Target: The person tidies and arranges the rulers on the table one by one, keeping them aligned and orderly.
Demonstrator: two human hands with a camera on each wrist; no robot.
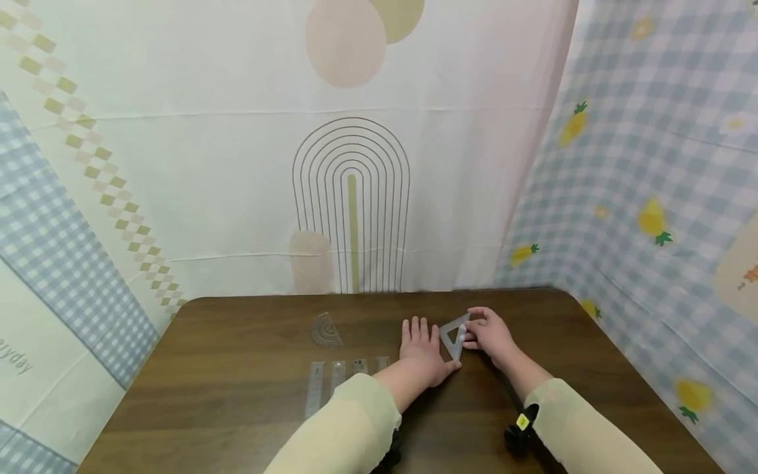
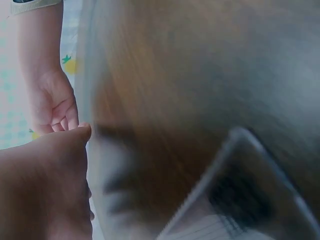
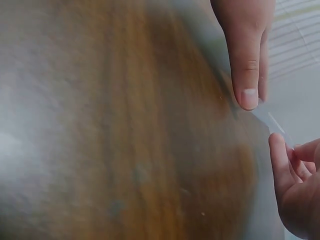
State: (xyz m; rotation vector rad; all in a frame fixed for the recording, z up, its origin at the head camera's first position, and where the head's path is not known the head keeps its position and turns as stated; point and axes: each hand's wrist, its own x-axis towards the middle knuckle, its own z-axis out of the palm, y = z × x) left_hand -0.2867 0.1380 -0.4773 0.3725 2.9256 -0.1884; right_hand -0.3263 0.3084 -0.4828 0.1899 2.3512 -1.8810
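Note:
A clear triangular set square (image 1: 447,339) lies between my hands on the right half of the wooden table. My right hand (image 1: 490,334) pinches it along its right side, near the upper corner. With fingers straight and spread, my left hand (image 1: 422,354) rests just to its left, the thumb reaching the lower corner. In the right wrist view, the right hand (image 3: 300,187) holds the set square's thin edge (image 3: 276,122) beside the left thumb (image 3: 247,75). The left wrist view has the left hand (image 2: 45,185) partly covering the right fingers; the set square is hidden there.
A clear protractor (image 1: 326,331) lies left of the hands. Below it several clear rulers (image 1: 315,388) stand in a row, partly hidden by the left sleeve (image 1: 349,424). A blurred clear plastic corner (image 2: 240,135) shows close to the left wrist camera. Patterned cloth (image 1: 237,197) hangs behind the table.

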